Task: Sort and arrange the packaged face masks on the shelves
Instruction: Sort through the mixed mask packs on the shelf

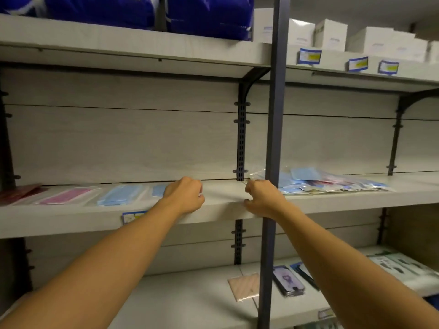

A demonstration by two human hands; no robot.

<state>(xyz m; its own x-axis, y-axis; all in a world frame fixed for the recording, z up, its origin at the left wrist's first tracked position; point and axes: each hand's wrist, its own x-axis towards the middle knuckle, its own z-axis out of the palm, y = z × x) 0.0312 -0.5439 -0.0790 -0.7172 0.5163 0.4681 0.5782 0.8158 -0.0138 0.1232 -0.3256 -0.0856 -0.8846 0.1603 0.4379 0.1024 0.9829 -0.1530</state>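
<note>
Head view: mask packets [332, 182] on middle shelf [223, 203].

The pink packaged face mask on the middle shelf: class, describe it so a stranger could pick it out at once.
Start at the long pale middle shelf, left of the dark upright post. A row of flat clear packets lies along it; the pink packaged face mask is second from the left. It sits between a dark red packet and a light blue packaged mask, and is the only pink one in the row.
</note>
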